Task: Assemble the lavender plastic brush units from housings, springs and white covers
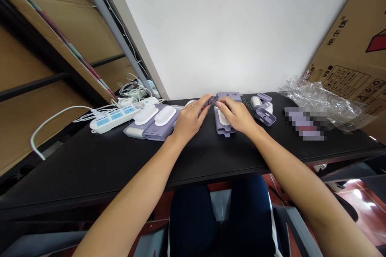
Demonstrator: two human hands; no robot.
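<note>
My left hand (190,118) pinches a small, dark purple-grey, semi-clear piece (214,100) with thumb and fingers; its kind is too small to make out. The fingers of my right hand (237,115) are closed at the piece's right end, so both hands meet on it above the table. Below my right hand lies a purple case with a white oval pad (223,119), partly covered by that hand. Near my left wrist sit two purple cases with white oval pads (165,116), side by side. Behind the hands is a flat purple part (229,96) with small dark slots.
A white power strip (116,117) with cables stands at the left. Purple shells (265,116) and a dark coiled cord (249,106) lie right of my hands. Crumpled clear plastic (325,98) and a blurred purple item (303,123) are farther right, before a cardboard box (352,60).
</note>
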